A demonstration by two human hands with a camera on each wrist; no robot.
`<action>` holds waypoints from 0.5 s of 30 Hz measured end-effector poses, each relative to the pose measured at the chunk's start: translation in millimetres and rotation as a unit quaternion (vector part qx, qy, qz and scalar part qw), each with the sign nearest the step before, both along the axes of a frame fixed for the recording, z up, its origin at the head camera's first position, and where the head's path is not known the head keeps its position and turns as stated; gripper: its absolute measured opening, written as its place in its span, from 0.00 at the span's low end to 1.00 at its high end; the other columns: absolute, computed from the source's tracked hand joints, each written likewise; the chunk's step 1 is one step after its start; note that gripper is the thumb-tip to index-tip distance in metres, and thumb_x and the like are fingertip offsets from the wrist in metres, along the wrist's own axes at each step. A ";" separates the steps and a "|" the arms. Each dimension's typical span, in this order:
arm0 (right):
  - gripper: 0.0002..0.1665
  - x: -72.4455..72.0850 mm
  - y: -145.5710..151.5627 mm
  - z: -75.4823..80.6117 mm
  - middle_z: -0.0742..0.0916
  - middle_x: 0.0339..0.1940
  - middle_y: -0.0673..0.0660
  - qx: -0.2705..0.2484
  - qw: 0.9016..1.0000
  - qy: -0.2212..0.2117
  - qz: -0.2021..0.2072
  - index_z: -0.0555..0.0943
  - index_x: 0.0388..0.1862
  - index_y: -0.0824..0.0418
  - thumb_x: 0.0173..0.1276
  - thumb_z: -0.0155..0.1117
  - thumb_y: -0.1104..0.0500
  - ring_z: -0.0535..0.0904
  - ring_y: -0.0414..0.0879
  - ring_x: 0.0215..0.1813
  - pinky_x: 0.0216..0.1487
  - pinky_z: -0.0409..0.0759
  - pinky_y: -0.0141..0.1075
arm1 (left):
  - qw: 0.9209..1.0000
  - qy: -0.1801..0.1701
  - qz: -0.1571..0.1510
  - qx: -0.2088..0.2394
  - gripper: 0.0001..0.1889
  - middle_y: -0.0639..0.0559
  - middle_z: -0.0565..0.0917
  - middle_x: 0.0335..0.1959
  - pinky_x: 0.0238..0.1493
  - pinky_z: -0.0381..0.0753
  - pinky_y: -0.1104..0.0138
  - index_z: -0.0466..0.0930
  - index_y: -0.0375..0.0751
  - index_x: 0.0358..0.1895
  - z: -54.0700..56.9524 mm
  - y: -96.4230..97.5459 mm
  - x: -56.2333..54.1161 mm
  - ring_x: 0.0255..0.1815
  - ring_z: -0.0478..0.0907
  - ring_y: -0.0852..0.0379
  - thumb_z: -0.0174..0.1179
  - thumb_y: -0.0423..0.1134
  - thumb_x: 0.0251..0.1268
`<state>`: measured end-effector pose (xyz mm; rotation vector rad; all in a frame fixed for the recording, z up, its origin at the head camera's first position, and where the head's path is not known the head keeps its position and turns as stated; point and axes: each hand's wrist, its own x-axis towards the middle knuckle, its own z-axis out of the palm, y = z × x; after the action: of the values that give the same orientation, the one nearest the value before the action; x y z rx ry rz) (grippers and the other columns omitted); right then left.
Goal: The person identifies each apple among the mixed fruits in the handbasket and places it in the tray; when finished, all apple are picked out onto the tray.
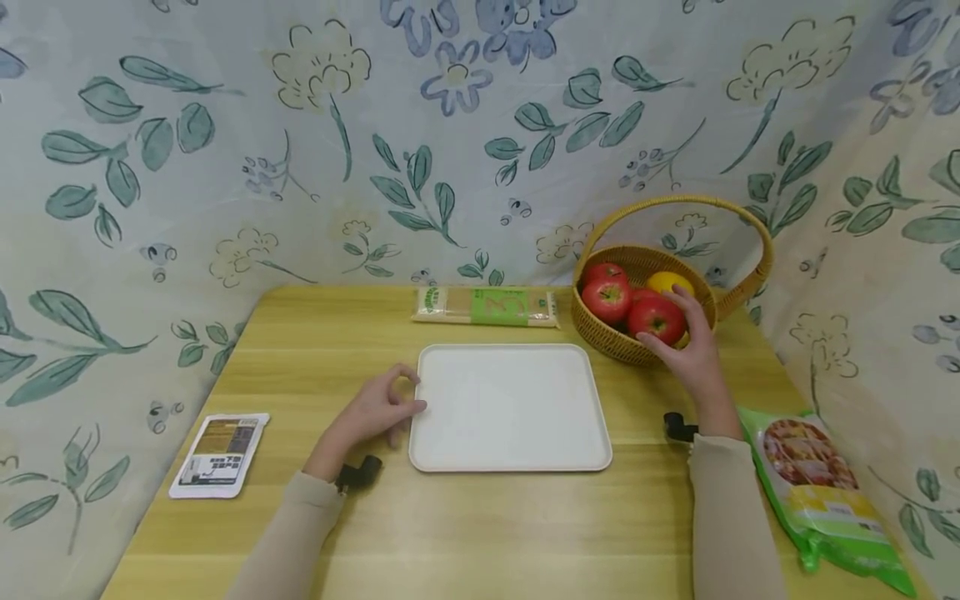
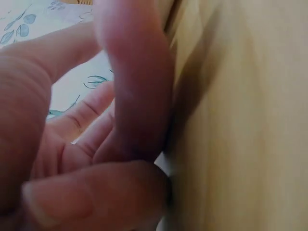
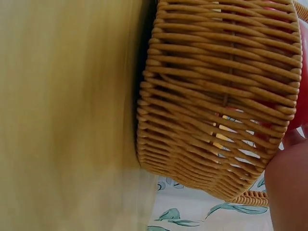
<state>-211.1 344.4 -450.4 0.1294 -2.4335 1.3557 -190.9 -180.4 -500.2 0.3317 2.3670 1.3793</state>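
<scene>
A wicker basket [image 1: 622,343] with a tall handle stands at the back right, holding several red apples and a yellow, lemon-like fruit [image 1: 670,282]. My right hand [image 1: 697,354] reaches over its front rim and grips the nearest red apple [image 1: 652,318] between thumb and fingers. The apple is still inside the basket. In the right wrist view, the woven side [image 3: 216,91] fills much of the picture, with only part of the hand at the lower right. A white rectangular tray [image 1: 512,408] lies mid-table. My left hand [image 1: 375,406] touches its left edge, thumb and bent forefinger apart.
Behind the tray lies a long packet with a green label [image 1: 498,307]. A white flat pack [image 1: 220,456] is at the left edge. On the right, a green and clear food bag [image 1: 821,492] lies beside the right forearm. Flower-patterned cloth surrounds the wooden table.
</scene>
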 end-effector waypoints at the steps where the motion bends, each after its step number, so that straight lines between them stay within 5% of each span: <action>1: 0.45 0.1 0.7 0.0 0.59 0.90 0.53 0.003 1.000 0.000 0.000 0.66 0.82 0.52 0.70 0.76 0.57 0.56 0.65 0.87 0.82 0.57 0.69 | 1.000 -0.008 -0.002 0.009 0.24 0.47 0.85 0.23 0.19 0.81 0.62 0.70 0.46 0.64 -1.0 -0.3 0.0 0.13 0.82 0.50 0.69 0.45 0.73; 15: 0.43 -4.9 8.9 -7.9 0.62 0.87 0.63 0.068 0.998 -0.004 -0.001 0.69 0.79 0.54 0.69 0.78 0.55 0.59 0.72 0.83 0.75 0.62 0.77 | 0.998 -0.055 -0.018 0.037 0.31 0.46 0.86 0.28 0.19 0.80 0.66 0.66 0.44 0.67 -3.5 -2.9 1.9 0.15 0.83 0.52 0.73 0.43 0.68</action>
<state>-216.0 353.3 -458.3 0.1560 -2.5315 1.1922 -189.0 -183.3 -503.7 0.3083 2.2146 1.4338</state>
